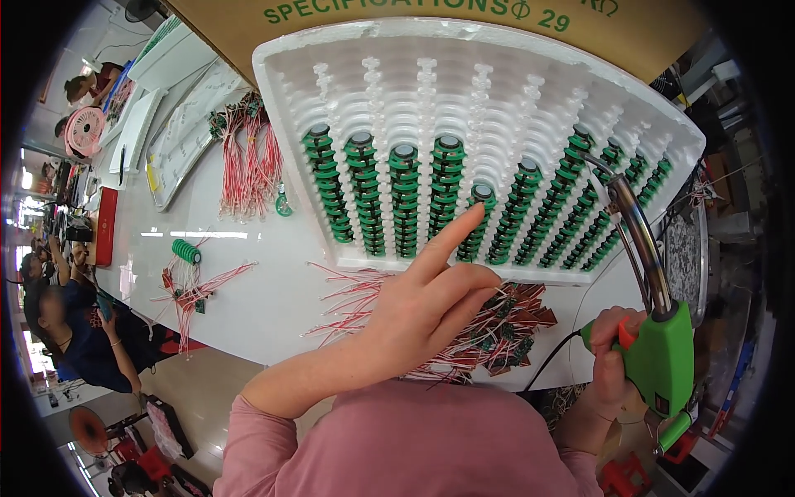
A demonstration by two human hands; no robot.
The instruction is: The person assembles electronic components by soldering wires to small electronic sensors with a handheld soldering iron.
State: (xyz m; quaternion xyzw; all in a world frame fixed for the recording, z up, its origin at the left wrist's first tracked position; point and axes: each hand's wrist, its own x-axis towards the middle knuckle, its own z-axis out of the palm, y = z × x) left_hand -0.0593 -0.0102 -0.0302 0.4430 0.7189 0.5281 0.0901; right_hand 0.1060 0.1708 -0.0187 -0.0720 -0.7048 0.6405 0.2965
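Observation:
A white foam tray [497, 50] stands tilted before me, with columns of ribbed slots. Stacks of round green parts with dark middles and grey tops [403, 199] fill the lower slots. My left hand [414, 311] reaches over the tray's lower edge. Its index finger is stretched out to the top of a shorter green stack [482, 195], touching or nearly touching it; the other fingers are bent. My right hand [611, 352] is wrapped round the handle of a green soldering gun [662, 356] with an orange trigger. The gun's bent metal tip lies close to a stack on the right.
Below the tray lies a heap of small brown and green boards with red and white wires [505, 331]. More wire bundles [244, 157] and a green coil-like stack [186, 251] lie on the white table at left. Behind stands a cardboard box [373, 12]. Another person [83, 323] sits far left.

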